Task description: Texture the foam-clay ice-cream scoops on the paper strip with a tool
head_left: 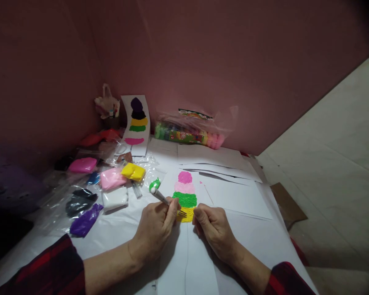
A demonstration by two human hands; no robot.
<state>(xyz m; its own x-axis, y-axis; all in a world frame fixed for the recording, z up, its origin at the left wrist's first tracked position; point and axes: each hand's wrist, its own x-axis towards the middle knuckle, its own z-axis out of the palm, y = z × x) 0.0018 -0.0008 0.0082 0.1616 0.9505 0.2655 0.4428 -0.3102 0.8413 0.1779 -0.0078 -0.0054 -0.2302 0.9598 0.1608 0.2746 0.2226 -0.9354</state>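
A white sheet (199, 262) bears stacked bands of clay: a magenta top (185, 177), light pink (184, 188), green (185, 200) and yellow (188, 214). My left hand (156, 227) is closed round a pale-handled tool (159, 195), whose forked metal tip lies at the yellow band. On the other side of that band, my right hand (214, 229) rests with fingers curled and pressed together; whether they hold anything is hidden. A thin line runs down the sheet below the clay.
Bagged clay, including yellow (133, 172), white (115, 198) and purple (86, 220), lies at left. A finished-looking clay picture (143, 143) leans on the wall beside a package of coloured sticks (187, 135). Papers (236, 196) spread at right.
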